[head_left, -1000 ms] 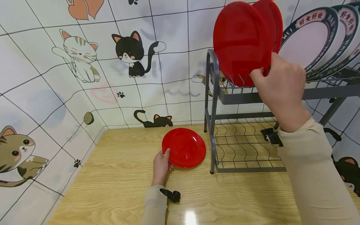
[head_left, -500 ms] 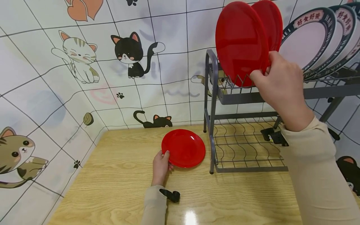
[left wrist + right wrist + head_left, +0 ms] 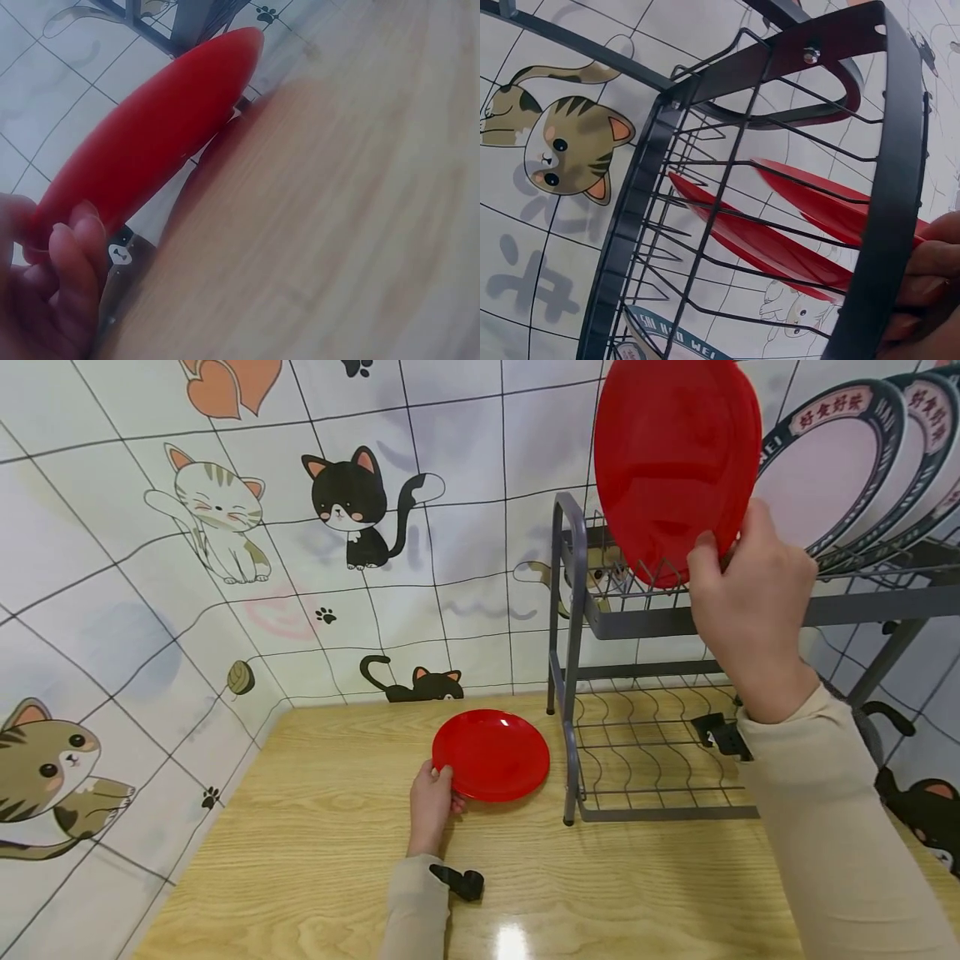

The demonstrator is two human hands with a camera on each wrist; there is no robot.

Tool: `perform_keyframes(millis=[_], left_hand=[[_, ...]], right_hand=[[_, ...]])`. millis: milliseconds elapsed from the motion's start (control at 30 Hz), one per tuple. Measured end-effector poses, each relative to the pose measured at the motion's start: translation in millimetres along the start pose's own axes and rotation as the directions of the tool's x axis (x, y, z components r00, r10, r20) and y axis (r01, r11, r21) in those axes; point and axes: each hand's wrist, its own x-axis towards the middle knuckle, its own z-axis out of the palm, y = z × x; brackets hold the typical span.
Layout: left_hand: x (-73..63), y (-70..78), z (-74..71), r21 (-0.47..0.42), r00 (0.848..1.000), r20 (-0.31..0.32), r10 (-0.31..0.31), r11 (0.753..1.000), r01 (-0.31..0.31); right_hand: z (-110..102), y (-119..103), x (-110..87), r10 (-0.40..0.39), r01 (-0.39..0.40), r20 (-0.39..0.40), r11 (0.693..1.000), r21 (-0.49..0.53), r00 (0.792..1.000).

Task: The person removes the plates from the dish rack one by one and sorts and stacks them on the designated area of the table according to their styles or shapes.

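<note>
My left hand (image 3: pixel 431 806) pinches the left edge of a round red plate (image 3: pixel 491 756), thumb on top and fingers below. In the left wrist view this plate (image 3: pixel 150 135) is raised off the wooden table, with a gap and shadow beneath. My right hand (image 3: pixel 753 602) grips the lower right edge of another red plate (image 3: pixel 667 460), which stands steeply at the left end of the upper rack. A further red plate is mostly hidden behind it. From below, the right wrist view shows two red plates (image 3: pixel 765 244) through the rack wires.
A grey two-tier dish rack (image 3: pixel 645 625) stands on the right of the wooden table (image 3: pixel 315 860). Several white plates with dark patterned rims (image 3: pixel 825 468) lean in its upper tier. The lower wire tier (image 3: pixel 637 743) lies under my right arm. Cat-patterned tiled walls (image 3: pixel 465 543) enclose the back and left.
My right hand has shifted the upright red plate to the right, and it now covers most of the red plate behind it. The left-hand plate has tipped slightly flatter.
</note>
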Motion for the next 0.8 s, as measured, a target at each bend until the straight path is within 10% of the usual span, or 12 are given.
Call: perform_keyframes(millis=[533,800], left_hand=[[0.0,0.4,0.7,0.024,0.999,-0.008,-0.044,0.999,0.044],[0.0,-0.8,0.9,0.017,0.999,-0.006,-0.036,0.999,0.036]], right_hand=[[7.6,-1.5,-8.3,0.08,-0.041,-0.191,0.979,0.202,0.978],[2.2,-13.9,-16.3,0.172,-0.096,-0.148,0.904,0.417,0.974]])
